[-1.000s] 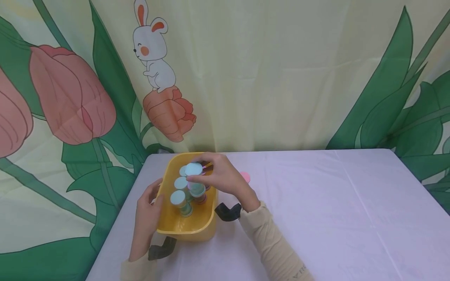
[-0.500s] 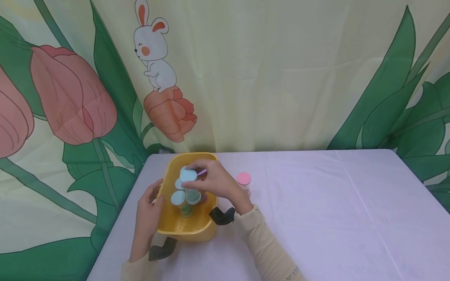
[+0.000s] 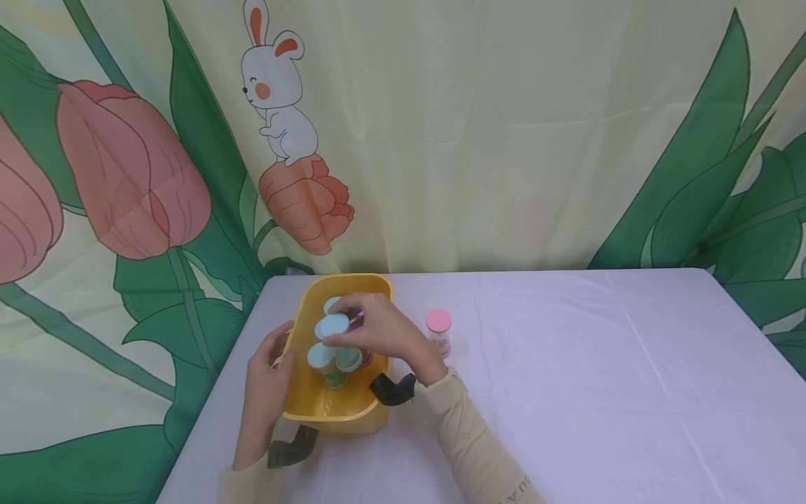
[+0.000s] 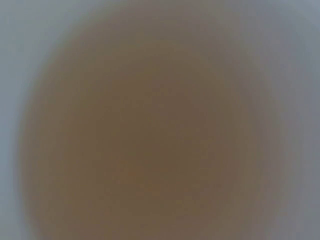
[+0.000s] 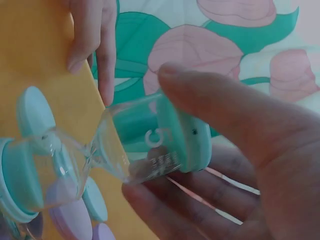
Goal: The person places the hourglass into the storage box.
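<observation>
My right hand (image 3: 380,325) pinches the light-blue end cap of a sand timer (image 5: 145,142) between thumb and fingers. This timer has clear glass bulbs, teal sand and a "5" printed on it, and is held above the inside of a yellow bin (image 3: 299,404). Other light-blue-capped sand timers (image 3: 321,355) stand in the bin, and purple caps (image 5: 70,215) show below the held one in the right wrist view. At the bin's left side, my left hand (image 3: 267,378) grips the rim. The left wrist view is only a brownish blur.
A pink-capped sand timer (image 3: 439,323) stands on the white-covered table (image 3: 567,378), right of the bin. Behind the table hangs a curtain (image 3: 491,140) printed with tulips and a rabbit.
My right hand has shifted left and slightly down with the sand timer over the bin. The pink-capped timer, partly hidden before, now shows more fully. My left hand keeps its grip on the bin.
</observation>
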Tool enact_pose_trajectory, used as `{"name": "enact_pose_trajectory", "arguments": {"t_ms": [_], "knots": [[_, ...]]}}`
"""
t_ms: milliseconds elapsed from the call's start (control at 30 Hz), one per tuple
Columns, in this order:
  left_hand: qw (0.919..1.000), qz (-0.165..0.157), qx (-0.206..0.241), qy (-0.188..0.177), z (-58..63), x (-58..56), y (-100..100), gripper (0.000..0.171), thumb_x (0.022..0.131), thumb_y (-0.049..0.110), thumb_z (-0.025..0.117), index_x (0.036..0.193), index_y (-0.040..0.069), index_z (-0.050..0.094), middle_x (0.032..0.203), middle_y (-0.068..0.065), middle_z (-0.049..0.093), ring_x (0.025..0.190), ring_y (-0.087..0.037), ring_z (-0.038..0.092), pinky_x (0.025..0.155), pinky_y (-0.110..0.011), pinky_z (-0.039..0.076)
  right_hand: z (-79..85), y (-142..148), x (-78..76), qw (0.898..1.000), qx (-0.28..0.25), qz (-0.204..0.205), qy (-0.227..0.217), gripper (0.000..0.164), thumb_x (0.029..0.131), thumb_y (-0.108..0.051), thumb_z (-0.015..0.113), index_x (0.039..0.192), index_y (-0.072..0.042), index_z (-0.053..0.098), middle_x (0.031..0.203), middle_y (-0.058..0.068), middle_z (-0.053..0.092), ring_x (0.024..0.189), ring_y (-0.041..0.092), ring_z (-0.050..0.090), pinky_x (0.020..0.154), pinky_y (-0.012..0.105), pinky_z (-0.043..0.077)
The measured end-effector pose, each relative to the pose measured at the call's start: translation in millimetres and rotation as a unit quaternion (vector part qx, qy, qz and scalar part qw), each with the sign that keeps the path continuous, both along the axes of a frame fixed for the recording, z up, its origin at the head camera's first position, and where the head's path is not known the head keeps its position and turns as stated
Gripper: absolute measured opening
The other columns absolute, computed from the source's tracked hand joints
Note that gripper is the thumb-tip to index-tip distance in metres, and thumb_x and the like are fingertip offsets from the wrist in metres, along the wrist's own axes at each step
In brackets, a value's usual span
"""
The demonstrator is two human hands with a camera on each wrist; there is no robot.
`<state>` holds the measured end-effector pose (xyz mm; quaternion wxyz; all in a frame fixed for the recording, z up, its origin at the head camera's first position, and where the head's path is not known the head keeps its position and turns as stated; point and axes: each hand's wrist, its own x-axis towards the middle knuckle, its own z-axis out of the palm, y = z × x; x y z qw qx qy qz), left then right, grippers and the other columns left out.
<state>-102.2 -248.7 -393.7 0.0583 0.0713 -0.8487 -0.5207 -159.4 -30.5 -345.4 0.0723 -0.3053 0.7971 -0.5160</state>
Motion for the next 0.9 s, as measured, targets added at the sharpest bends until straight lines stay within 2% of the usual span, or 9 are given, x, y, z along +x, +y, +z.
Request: {"name": "enact_pose_trajectory", "arguments": {"t_ms": [300,533,900], "knots": [[1.0000,0.001,-0.002,0.001,-0.7,1.0,1.0,0.046,0.101,0.014,0.043,0.147,0.015,0.046,0.141,-0.013,0.055,0.129,-0.030,0.052,0.106,-0.052,0.045,-4.2,-2.9,-0.6,1.000,0.014,0.013,-0.022,0.041,0.081,-0.024,0.083,0.116,-0.008,0.070,0.102,-0.002,0.070,0.088,0.009,0.065,0.076,0.019,0.056],[1.0000,0.002,0.000,0.000,-0.6,1.0,1.5,0.046,0.101,0.014,0.043,0.147,0.015,0.046,0.141,-0.013,0.055,0.130,-0.030,0.051,0.107,-0.052,0.044,-10.8,-4.4,-3.4,0.999,0.044,0.019,-0.004,0.043,0.080,-0.024,0.084,0.117,-0.007,0.071,0.105,0.001,0.065,0.087,0.009,0.064,0.079,0.016,0.053],[0.9999,0.003,0.007,-0.009,3.2,1.3,3.0,0.047,0.101,0.014,0.044,0.148,0.016,0.045,0.143,-0.013,0.054,0.131,-0.030,0.050,0.108,-0.051,0.042,-13.2,-6.0,-6.6,0.993,0.106,0.050,0.012,0.039,0.081,-0.021,0.083,0.115,-0.007,0.070,0.097,-0.003,0.066,0.086,0.009,0.059,0.079,0.015,0.051]]}}
